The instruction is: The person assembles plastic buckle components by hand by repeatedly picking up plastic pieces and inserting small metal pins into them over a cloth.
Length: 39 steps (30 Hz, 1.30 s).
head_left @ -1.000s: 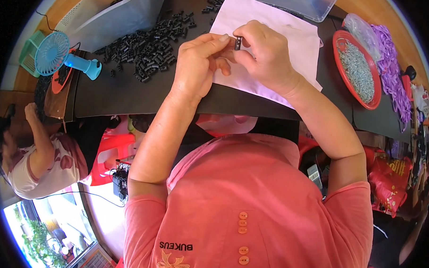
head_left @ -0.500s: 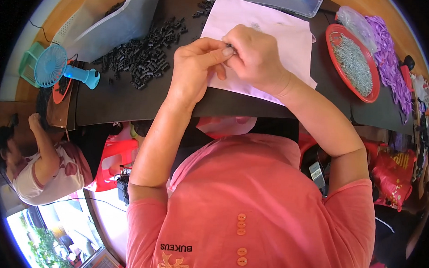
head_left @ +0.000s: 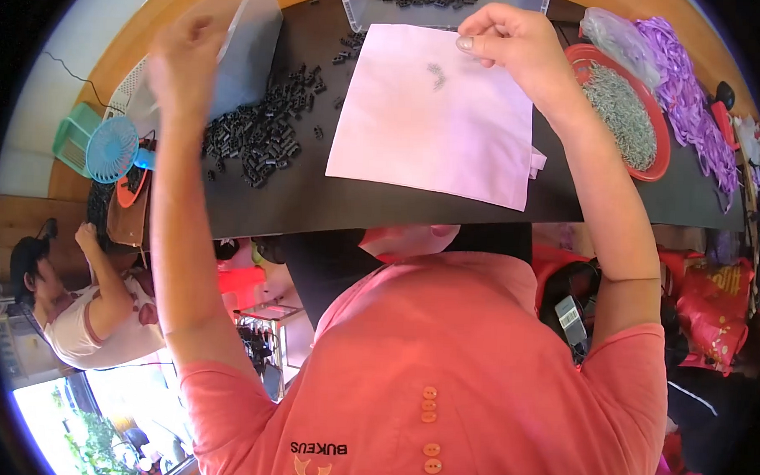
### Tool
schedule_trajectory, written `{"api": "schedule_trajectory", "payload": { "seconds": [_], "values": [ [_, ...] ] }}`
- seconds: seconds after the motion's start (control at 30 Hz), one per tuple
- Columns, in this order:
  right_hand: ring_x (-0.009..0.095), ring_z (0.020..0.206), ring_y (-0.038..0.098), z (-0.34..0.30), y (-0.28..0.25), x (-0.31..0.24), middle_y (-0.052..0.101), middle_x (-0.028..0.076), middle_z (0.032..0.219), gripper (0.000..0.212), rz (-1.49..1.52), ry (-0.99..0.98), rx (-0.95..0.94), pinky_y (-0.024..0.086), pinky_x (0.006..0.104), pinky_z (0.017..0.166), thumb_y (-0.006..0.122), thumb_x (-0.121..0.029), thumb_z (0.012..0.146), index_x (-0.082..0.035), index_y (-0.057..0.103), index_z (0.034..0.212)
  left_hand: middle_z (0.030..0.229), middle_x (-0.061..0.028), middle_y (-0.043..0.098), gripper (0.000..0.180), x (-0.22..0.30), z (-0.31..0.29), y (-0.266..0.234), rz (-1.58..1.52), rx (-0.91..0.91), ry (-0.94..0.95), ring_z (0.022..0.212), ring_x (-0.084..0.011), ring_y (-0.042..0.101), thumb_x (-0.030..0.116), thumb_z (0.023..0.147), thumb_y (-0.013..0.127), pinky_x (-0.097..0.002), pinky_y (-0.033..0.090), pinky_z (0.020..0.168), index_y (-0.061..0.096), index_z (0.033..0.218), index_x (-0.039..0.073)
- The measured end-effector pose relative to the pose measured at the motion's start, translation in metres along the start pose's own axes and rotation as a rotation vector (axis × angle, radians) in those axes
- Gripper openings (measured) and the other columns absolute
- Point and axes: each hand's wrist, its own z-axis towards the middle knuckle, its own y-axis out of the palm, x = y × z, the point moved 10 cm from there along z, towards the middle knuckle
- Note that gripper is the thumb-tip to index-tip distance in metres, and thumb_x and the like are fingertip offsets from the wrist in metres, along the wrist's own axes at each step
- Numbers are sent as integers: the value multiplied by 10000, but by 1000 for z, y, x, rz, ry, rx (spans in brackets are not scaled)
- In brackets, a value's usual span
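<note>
Left hand (head_left: 185, 71) was blurred, overlapping translucent bin (head_left: 254, 53) in view; right hand (head_left: 520, 54) hovered near pink cloth (head_left: 434, 139); neither grip's state could be told; black pieces (head_left: 262, 141) lay heaped on tabletop (head_left: 306, 203).

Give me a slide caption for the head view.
Left hand near a translucent grey bin, right hand over a pink cloth; black plastic pieces and a red bowl nearby.

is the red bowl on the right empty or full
Well filled: small silvery pieces cover nearly the whole inside of the red bowl; how deep they lie, I cannot tell.
</note>
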Motion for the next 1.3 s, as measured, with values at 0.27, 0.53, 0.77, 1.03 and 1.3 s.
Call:
{"api": "schedule_trajectory", "payload": {
  "seconds": [0.27,0.53,0.77,1.03,1.3],
  "values": [
    [78,585,548,-2,9,55,636,32,692,123,143,67,38,445,245,552,715,-107,766,0,682,818,809,-107,649,205,178,-83,156,-572,-616,-29,727,-183,615,143,746,750,-290,485,687,688,881,1],
    [76,613,521,-7,12,54,586,12,682,96,168,58,-38,431,235,573,598,-9,802,22,659,869,733,-109,640,196,180,-101,189,-431,-649,29,707,-230,611,161,781,715,-343,494,695,661,878,-1],
    [78,548,513,-9,17,46,587,14,632,90,202,-28,-4,392,253,496,575,-20,773,14,653,799,675,0,593,117,150,-120,184,-1036,-768,-671,563,-60,481,116,882,659,-206,338,496,650,834,10],
    [69,586,467,-19,51,34,492,-16,610,235,49,71,-189,379,215,550,591,-224,917,-23,609,797,743,-73,636,145,158,-107,134,-795,-532,-316,676,-136,582,126,864,670,-289,487,641,629,876,-13],
    [94,575,545,-24,62,28,563,16,637,198,359,152,-302,412,233,523,608,-205,895,-20,642,835,768,-116,562,90,181,-100,92,-662,-244,101,670,-281,581,56,844,665,-367,480,616,588,874,22]
  ]
}}
